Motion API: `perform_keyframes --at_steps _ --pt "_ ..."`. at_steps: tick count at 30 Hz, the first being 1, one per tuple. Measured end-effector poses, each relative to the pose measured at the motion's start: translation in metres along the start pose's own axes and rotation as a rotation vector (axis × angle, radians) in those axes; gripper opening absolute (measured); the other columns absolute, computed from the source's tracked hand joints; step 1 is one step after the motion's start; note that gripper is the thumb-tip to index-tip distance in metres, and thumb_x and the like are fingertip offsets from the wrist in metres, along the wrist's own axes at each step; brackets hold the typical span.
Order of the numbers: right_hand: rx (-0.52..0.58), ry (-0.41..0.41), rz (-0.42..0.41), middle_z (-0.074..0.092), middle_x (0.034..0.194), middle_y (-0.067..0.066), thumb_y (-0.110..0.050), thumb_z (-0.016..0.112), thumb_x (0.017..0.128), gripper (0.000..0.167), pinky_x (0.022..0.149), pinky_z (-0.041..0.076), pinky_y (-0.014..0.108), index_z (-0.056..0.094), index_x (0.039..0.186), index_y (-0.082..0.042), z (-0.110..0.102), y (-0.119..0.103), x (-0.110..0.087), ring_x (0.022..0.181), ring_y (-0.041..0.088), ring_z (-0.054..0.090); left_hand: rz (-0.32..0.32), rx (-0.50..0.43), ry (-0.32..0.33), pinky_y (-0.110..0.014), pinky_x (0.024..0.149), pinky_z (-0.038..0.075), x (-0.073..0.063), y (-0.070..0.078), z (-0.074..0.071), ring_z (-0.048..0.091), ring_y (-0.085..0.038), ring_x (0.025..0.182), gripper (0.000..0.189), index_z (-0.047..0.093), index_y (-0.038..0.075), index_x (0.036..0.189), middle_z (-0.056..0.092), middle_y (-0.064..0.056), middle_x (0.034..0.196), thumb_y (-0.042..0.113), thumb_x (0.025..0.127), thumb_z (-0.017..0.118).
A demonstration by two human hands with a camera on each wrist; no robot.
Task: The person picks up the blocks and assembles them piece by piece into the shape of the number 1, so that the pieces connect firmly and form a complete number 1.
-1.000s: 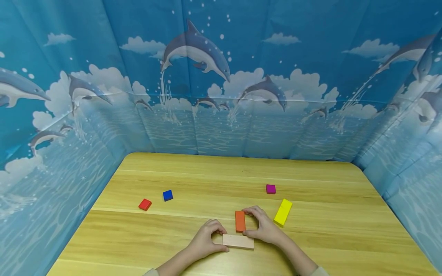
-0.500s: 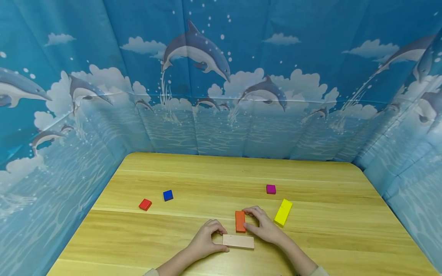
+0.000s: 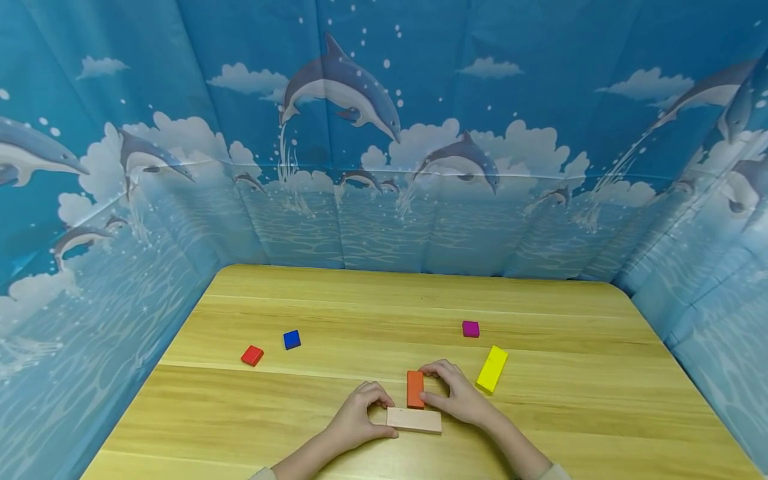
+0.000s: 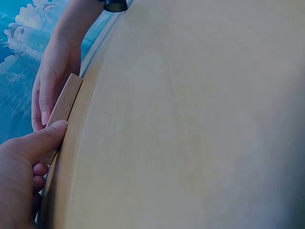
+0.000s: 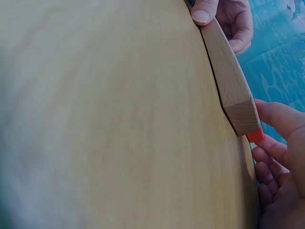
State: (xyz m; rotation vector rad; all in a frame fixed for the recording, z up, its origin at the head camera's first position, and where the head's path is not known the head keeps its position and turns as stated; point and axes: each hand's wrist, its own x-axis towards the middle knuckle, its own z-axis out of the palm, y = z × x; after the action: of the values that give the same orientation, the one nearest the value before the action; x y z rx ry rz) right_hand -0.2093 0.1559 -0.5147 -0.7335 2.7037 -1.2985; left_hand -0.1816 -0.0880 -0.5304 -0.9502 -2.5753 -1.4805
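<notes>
A plain wooden block point(image 3: 414, 420) lies flat, its long side running left to right. My left hand point(image 3: 360, 417) grips its left end, thumb on the near side and fingers at the far side. Just behind it an orange block point(image 3: 415, 390) lies lengthwise, its near end at or almost at the wooden block's far edge. My right hand point(image 3: 459, 397) holds the orange block from the right, fingertips at the far corner and thumb on the right side. In the right wrist view, the wooden block point(image 5: 231, 78) hides most of the orange block point(image 5: 256, 135).
A yellow block point(image 3: 492, 370) lies right of my right hand, with a small magenta block point(image 3: 471, 329) farther back. Small blue point(image 3: 292, 340) and red blocks point(image 3: 252, 356) lie at the left. A dolphin-print curtain point(image 3: 384, 220) surrounds the wooden table point(image 3: 360, 313).
My right thumb has shifted from the orange block's near corner up along its right side. The orange block has slid slightly left and toward the wooden block. My left hand has stayed put.
</notes>
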Motion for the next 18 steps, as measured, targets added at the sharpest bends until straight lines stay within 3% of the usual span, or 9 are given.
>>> perform_keyframes --at_steps 9,18 --pt "-0.019 -0.007 -0.044 0.054 0.109 -0.006 -0.033 0.067 0.082 0.037 0.091 0.038 0.045 0.057 0.112 -0.014 -0.0016 -0.001 -0.0004 0.106 0.019 0.048 -0.001 0.003 0.004 -0.021 0.075 0.043 0.0012 -0.0001 -0.0001 0.045 -0.003 0.083 0.033 0.062 0.02 0.088 0.056 0.013 0.086 0.035 0.065 0.08" --pt "-0.012 -0.024 -0.034 0.054 0.11 -0.006 -0.034 0.067 0.082 0.039 0.091 0.038 0.047 0.056 0.113 -0.014 -0.0033 -0.0014 0.0006 0.107 0.02 0.047 -0.001 0.005 0.005 -0.021 0.075 0.043 0.0015 -0.0004 0.0002 0.045 -0.003 0.083 0.033 0.062 0.02 0.087 0.055 0.013 0.086 0.035 0.065 0.08"
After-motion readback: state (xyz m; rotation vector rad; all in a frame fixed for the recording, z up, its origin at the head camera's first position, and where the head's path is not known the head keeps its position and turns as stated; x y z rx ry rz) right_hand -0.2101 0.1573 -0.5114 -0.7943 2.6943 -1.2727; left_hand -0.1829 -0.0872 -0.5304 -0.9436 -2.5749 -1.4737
